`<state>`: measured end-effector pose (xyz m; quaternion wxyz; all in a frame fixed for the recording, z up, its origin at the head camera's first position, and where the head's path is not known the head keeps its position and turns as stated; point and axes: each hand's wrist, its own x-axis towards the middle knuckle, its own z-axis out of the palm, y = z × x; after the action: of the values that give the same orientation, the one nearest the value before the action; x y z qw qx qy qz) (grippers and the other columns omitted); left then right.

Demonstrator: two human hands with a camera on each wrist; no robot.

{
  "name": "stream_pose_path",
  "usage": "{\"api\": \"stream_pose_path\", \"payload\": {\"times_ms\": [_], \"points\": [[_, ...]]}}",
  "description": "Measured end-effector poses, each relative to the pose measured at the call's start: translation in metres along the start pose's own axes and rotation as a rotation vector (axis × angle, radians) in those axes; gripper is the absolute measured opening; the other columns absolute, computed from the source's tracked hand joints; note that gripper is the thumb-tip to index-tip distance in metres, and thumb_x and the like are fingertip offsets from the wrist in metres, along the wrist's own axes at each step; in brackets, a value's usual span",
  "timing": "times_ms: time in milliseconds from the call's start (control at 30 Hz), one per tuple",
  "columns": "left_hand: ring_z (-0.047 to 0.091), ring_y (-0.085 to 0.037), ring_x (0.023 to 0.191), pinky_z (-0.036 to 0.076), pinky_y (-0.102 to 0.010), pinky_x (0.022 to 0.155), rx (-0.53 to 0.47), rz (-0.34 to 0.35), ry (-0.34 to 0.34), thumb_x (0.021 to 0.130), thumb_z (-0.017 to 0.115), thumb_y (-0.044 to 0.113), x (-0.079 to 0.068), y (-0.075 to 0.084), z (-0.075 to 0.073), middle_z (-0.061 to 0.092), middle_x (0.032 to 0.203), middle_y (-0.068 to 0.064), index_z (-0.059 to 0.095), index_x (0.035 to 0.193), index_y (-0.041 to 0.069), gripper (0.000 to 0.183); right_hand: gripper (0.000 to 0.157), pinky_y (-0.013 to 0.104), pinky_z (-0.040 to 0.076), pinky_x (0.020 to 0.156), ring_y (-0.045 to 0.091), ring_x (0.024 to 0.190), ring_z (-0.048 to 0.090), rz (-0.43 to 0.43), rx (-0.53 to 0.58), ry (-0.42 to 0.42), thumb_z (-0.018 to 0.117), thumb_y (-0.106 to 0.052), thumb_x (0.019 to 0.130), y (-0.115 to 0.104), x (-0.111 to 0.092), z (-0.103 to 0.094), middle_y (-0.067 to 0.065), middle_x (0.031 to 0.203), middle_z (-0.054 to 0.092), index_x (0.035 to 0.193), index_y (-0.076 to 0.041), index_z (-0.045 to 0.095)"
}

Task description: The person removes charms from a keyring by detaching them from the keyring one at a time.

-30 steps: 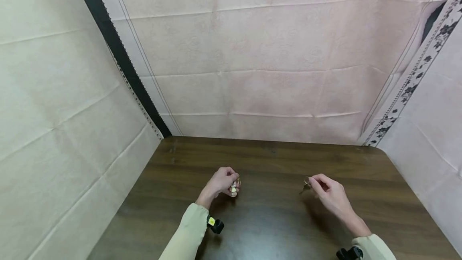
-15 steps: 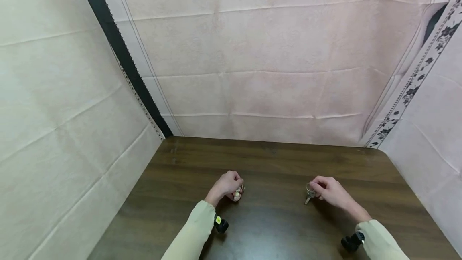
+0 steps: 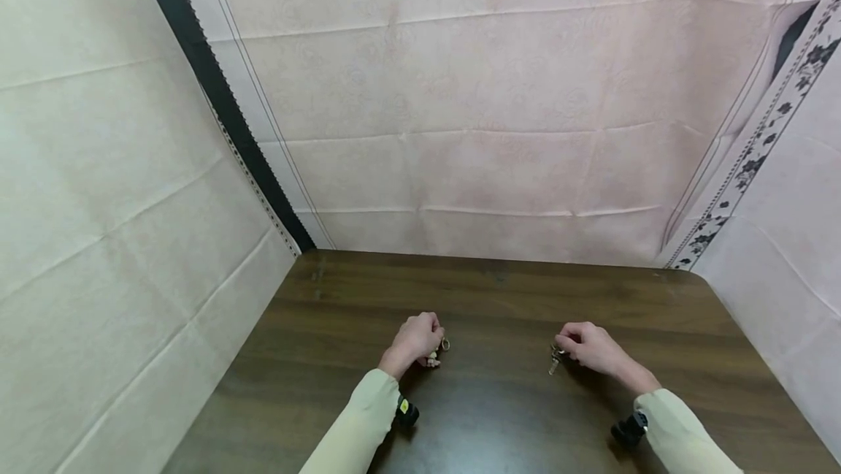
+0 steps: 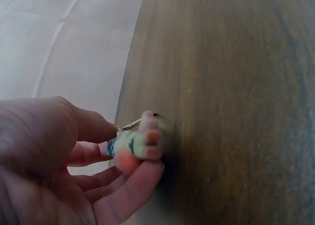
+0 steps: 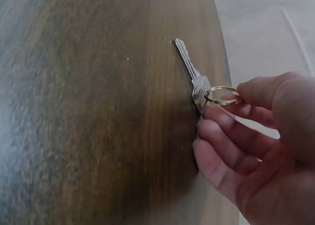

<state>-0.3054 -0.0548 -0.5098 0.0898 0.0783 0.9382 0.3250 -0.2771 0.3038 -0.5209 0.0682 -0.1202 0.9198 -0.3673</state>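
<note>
My left hand [image 3: 415, 339] holds a small figurine charm [image 4: 135, 148], pale with orange and dark teal patches, by a gold clasp [image 4: 130, 124] under the thumb. In the head view a ring [image 3: 445, 345] shows at its fingertips. My right hand [image 3: 594, 348] pinches a gold key ring [image 5: 216, 102] between thumb and forefinger. A silver key [image 5: 189, 62] hangs from that ring, close over the tabletop. A second flat metal piece [image 5: 256, 126], perhaps another key, lies partly hidden along the right fingers. The two hands are well apart.
Both hands are above a dark wooden table [image 3: 499, 401]. Pale cloth [image 3: 460, 94] hangs behind its far edge and along both sides. Black cameras [image 3: 407, 413] are strapped to the wrists.
My left hand has shifted slightly right and nearer, and its ring now sticks out at the fingertips. My right hand has lowered a little, and the key now hangs more plainly below it.
</note>
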Motion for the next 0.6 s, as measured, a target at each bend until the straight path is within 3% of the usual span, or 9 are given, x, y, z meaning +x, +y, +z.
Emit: {"api": "stream_pose_path", "payload": {"times_ms": [133, 333, 600], "points": [[0.06, -0.017, 0.046, 0.049, -0.027, 0.041, 0.043, 0.022, 0.006, 0.096, 0.057, 0.021, 0.001, 0.005, 0.0, 0.056, 0.068, -0.002, 0.056, 0.079, 0.013, 0.019, 0.014, 0.027, 0.047, 0.051, 0.013, 0.058, 0.053, 0.029, -0.047, 0.006, 0.06, -0.02, 0.097, -0.003, 0.003, 0.001, -0.001, 0.068, 0.057, 0.087, -0.011, 0.065], [0.061, -0.017, 0.052, 0.053, -0.03, 0.047, -0.035, -0.034, -0.028, 0.097, 0.059, 0.023, 0.002, 0.006, 0.001, 0.057, 0.07, -0.003, 0.058, 0.083, 0.011, 0.019, 0.013, 0.029, 0.048, 0.052, 0.016, 0.06, 0.054, 0.065, -0.046, -0.028, 0.059, -0.02, 0.097, -0.006, 0.002, -0.001, 0.003, 0.069, 0.058, 0.09, -0.01, 0.065], [0.054, -0.013, 0.05, 0.042, -0.027, 0.047, 0.014, -0.014, -0.018, 0.097, 0.057, 0.027, 0.007, 0.001, -0.004, 0.056, 0.062, 0.001, 0.06, 0.084, 0.012, 0.021, 0.013, 0.031, 0.05, 0.051, 0.019, 0.06, 0.057, 0.061, -0.02, -0.038, 0.059, -0.017, 0.097, -0.003, -0.004, -0.013, 0.008, 0.073, 0.06, 0.094, -0.005, 0.064]]}}
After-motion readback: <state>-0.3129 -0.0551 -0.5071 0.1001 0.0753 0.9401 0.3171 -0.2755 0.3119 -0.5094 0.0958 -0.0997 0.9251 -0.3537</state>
